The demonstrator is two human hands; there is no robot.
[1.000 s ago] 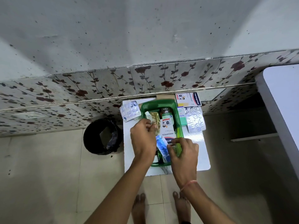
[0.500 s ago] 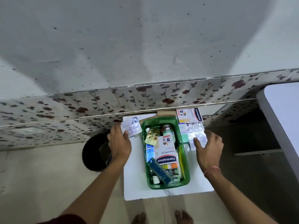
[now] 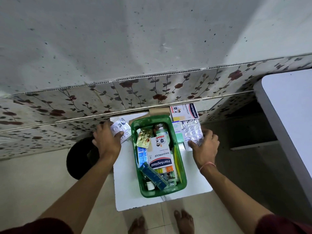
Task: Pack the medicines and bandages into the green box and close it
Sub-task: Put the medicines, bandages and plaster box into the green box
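Note:
The open green box (image 3: 183, 173) stands on a small white table (image 3: 125, 186). Inside lie a Hansaplast carton (image 3: 159, 153), a gold capsule strip (image 3: 143, 137), a blue strip, a blue tube (image 3: 154, 178) and a small bottle. My left hand (image 3: 107, 141) pinches a silver blister strip (image 3: 120, 128) left of the box. My right hand (image 3: 205, 144) grips a stack of silver blister strips (image 3: 191, 131) right of the box. A second Hansaplast carton (image 3: 184, 111) lies at the table's back right. A teal-and-white pack (image 3: 177, 132) sits between box and strips.
A black bin (image 3: 79, 159) stands on the floor left of the table. A flowered wall panel (image 3: 152, 90) runs just behind the table. A white table edge (image 3: 287, 124) is at the right. My bare feet (image 3: 162, 222) are below the table's front edge.
Both hands left the box and moved outward, the left onto the blister strip at the left, the right onto the strips at the right. The camera moved closer and tilted.

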